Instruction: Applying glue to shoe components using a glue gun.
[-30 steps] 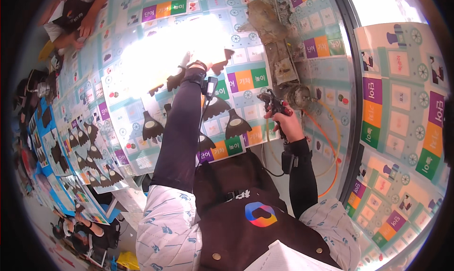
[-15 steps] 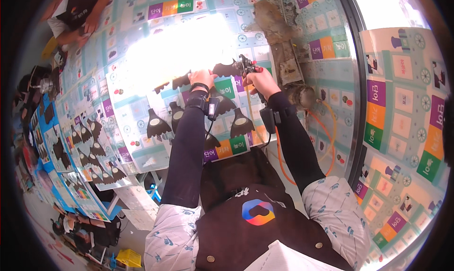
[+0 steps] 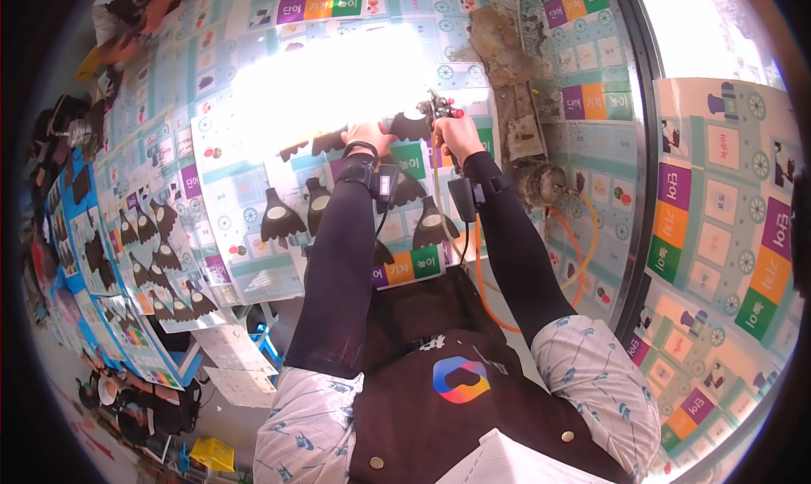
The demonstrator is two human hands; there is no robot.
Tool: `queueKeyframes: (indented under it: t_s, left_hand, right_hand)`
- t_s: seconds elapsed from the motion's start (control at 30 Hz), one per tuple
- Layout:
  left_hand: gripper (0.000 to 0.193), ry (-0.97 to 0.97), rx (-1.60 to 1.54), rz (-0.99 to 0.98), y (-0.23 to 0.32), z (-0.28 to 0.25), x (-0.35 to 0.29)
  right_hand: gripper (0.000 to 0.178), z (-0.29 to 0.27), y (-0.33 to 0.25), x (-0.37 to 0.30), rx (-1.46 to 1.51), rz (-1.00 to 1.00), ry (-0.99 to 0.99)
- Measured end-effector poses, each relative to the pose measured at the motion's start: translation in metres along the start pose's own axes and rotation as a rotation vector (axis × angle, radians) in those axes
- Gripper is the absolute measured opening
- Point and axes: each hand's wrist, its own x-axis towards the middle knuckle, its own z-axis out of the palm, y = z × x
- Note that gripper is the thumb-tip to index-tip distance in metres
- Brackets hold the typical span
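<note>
My right hand [image 3: 456, 135] is closed round a small dark spray gun [image 3: 440, 107] with red knobs. A thin pale hose runs down below that hand. To its left, my left hand [image 3: 367, 135] rests over the sheet-covered table, its thumb out to the side; glare washes out its other fingertips. Beside the left hand lies a dark fan-shaped piece [image 3: 329, 140] with a scalloped edge, and another dark piece [image 3: 409, 127] sits between the hands. Nearer to me are more such pieces, one with a pale oval [image 3: 280, 217] and one at the right [image 3: 435, 224].
A strong white glare [image 3: 329, 78] covers the table's middle. At the right stand a crusted, dirty fixture [image 3: 515, 133], an orange hose [image 3: 483, 302] and a metal frame [image 3: 646, 146]. More dark pieces [image 3: 165, 256] lie at the left. Another person's arm [image 3: 160, 11] shows at the far left.
The whole view has shifted slightly. The spray gun has moved a little and now points more toward the far side. My left hand stays beside the same piece.
</note>
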Motion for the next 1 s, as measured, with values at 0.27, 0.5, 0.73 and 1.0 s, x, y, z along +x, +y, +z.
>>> queueKeyframes:
  t_s: [0.27, 0.5, 0.73, 1.0]
  left_hand:
    - [0.027, -0.023, -0.037, 0.012, 0.001, -0.003, 0.0]
    - [0.028, -0.007, -0.028, 0.003, 0.001, -0.002, -0.001]
    - [0.029, -0.036, -0.045, 0.004, 0.0, -0.001, 0.0]
    - [0.028, -0.025, -0.042, 0.009, 0.002, -0.004, -0.003]
  right_hand:
    - [0.014, -0.005, -0.003, -0.004, 0.025, 0.011, 0.008]
    - [0.014, -0.007, -0.01, -0.011, -0.024, 0.009, -0.064]
    - [0.015, -0.011, -0.012, -0.017, -0.114, 0.012, -0.059]
    - [0.016, -0.019, -0.011, -0.015, -0.158, 0.015, -0.063]
